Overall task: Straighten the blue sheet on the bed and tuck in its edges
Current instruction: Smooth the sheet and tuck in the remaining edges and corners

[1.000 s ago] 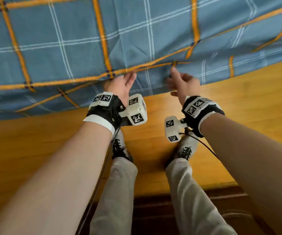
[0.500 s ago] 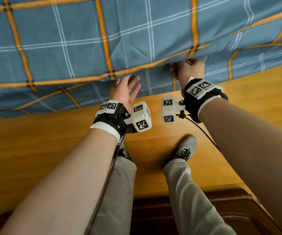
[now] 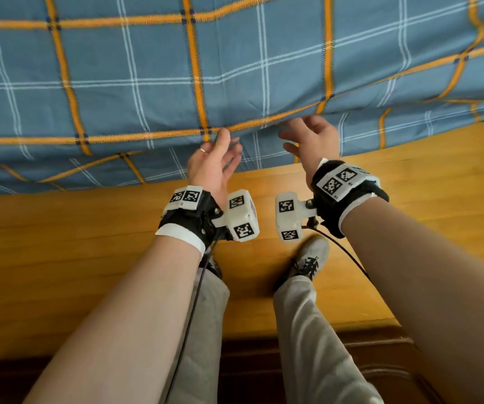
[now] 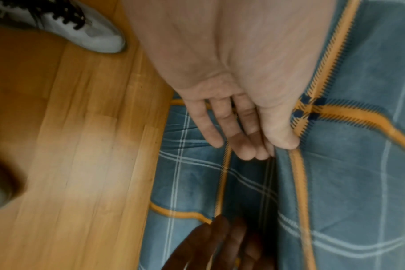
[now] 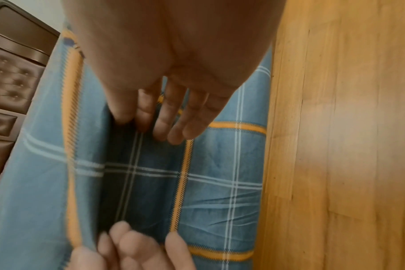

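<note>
Your left hand (image 3: 214, 167) fingers (image 4: 210, 126) are straight, released, tips at the fold of the blue sheet (image 3: 147, 68) along the bed edge. Right hand (image 3: 313, 138): fingers (image 5: 173, 117) relaxed, holding nothing, just beside the same fold. Sheet: blue w/ orange and white check, overhang draped down to the wood floor (image 3: 60, 243). Wrist markers (image 3: 337, 182): patterns only.
</note>
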Motion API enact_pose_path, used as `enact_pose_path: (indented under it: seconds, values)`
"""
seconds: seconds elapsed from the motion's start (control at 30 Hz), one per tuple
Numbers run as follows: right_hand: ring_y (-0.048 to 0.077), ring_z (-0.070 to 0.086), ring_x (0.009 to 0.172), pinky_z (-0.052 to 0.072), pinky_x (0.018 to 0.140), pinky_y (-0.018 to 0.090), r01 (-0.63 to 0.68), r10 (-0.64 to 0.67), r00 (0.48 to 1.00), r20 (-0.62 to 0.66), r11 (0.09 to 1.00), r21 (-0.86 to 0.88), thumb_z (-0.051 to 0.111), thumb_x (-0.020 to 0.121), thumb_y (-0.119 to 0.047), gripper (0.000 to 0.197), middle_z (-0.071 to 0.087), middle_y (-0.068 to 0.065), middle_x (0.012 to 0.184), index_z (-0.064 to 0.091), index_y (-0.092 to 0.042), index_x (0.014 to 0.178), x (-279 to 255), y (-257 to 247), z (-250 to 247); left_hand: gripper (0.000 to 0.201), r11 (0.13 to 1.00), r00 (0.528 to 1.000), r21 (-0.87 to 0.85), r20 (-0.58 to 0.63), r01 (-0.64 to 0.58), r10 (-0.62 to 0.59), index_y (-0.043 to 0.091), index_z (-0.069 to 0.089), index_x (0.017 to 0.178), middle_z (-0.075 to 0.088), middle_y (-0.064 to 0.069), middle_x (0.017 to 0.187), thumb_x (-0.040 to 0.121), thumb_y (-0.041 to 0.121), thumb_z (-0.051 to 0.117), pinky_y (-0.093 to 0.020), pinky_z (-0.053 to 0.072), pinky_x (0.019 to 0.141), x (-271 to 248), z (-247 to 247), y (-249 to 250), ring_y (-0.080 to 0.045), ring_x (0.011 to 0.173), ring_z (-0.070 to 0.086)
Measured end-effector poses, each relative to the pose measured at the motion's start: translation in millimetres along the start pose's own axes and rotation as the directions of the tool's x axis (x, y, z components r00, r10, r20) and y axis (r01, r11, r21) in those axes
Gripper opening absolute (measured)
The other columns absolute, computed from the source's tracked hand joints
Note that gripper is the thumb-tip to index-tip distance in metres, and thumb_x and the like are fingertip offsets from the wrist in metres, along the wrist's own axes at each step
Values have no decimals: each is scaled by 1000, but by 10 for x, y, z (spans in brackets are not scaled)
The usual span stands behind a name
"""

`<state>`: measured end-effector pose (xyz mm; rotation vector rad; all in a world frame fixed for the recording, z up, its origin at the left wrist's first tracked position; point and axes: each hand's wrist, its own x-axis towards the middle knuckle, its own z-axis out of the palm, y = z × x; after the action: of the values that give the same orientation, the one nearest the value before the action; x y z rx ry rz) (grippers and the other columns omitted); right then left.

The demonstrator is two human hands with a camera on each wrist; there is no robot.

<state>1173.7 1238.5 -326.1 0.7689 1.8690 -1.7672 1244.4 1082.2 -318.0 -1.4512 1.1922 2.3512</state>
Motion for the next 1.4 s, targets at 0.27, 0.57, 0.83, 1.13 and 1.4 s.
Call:
enact_pose_path:
  seconds: [0.27,0.57,0.83,1.13,1.4]
  values:
    - [21,61,77,60,63,39,-108,115,988,-100,992,67,67,88,-23,14,64,12,87,67,-10,89,455,149,134,4,997,997,-15,-46,-70,69,16,65,91,72,-6,102,90,13,67,-31,55,82,251,37,91,-18,90,68]
    - [16,42,66,48,56,41,91,-103,960,-261,994,-61,54,64,-5,8,62,9,61,61,-9,63,808,314,168,18,988,999,-150,-36,-36,31,14,57,97,73,-6,104,87,13,72,-34,56,83,351,-31,27,-23,102,70]
    - [18,72,76,56,57,29,-152,143,971,-189,988,-37,65,92,-18,11,73,9,83,59,-10,88,120,589,-93,29,992,988,94,-136,88,-75,16,61,92,70,-9,104,84,42,72,-37,59,81,249,-35,-48,-20,90,70]
    - [19,73,81,59,63,34,-195,182,971,-154,978,-78,64,92,-22,13,72,5,81,57,-11,90,207,636,-143,16,974,948,198,-315,109,-43,9,68,90,69,-2,71,93,24,66,-22,54,52,369,-208,-316,-13,57,65]
    - [21,68,90,61,70,38,-338,306,933,-189,926,-170,65,90,-44,37,69,7,100,61,-10,104,422,705,-303,39,926,915,166,-289,338,-282,14,57,104,70,-5,107,90,50,60,-29,60,66,438,-361,-266,-17,78,67]
